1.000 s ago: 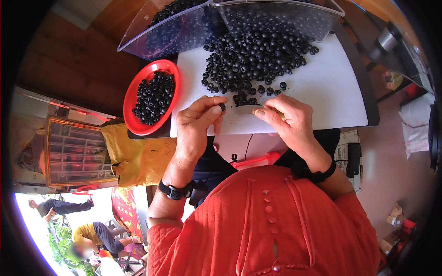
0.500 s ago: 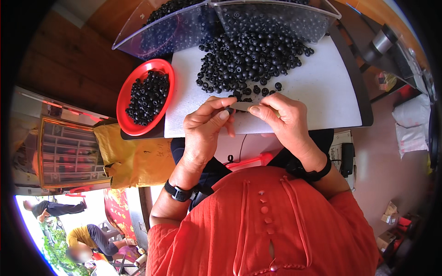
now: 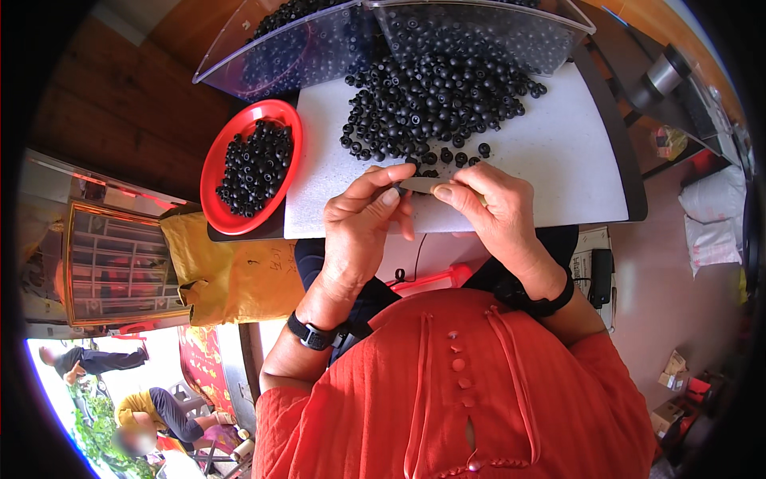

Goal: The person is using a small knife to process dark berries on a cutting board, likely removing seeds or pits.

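Observation:
My left hand pinches a small round black part between thumb and fingers, mostly hidden by them. Closed around a thin, flat, pale blade, my right hand steers its tip against that part. Its handle end is hidden in my fingers. Both hands are over the near edge of a white board. Just beyond them lies a heap of round black hollow parts, with a few loose ones at its near side. More such parts fill a red oval dish to the left.
Two clear plastic bins with black parts stand at the board's far side. A yellow bag hangs at the left. On the right are a dark cylinder and white bags. Two people are at the lower left.
My left hand has shifted slightly to the right with the black part in it. The blade remains against the part; my right hand has hardly moved.

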`<state>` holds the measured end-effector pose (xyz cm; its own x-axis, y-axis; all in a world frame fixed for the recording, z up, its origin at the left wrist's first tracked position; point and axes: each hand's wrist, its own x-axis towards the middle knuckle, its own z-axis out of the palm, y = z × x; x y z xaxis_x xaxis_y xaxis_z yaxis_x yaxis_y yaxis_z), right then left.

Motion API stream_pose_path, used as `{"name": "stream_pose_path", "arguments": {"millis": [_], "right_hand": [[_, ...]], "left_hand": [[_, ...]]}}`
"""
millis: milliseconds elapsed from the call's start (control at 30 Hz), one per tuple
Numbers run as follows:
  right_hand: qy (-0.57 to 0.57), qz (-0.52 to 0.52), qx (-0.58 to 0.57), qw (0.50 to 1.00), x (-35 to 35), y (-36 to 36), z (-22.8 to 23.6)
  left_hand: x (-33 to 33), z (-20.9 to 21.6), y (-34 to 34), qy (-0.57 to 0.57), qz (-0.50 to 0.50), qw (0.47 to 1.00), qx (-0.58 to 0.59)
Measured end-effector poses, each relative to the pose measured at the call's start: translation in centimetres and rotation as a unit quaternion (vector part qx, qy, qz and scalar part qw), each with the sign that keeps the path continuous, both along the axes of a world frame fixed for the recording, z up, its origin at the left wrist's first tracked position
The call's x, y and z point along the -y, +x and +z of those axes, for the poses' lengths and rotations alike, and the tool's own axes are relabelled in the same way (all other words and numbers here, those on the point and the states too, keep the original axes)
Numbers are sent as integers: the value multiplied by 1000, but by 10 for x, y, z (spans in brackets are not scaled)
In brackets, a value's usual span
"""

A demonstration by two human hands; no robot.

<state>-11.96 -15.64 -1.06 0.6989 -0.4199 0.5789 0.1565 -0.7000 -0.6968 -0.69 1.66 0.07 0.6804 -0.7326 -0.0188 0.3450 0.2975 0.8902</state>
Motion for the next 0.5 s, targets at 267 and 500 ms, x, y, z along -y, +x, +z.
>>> {"name": "stream_pose_path", "arguments": {"millis": [267, 500], "right_hand": [[-52, -8, 16, 998, -1, 3, -2], [-2, 19, 40, 999, -2, -1, -3]], "left_hand": [[3, 1, -2, 4, 11, 1000, 10], [-9, 11, 2, -5, 28, 996, 84]]}}
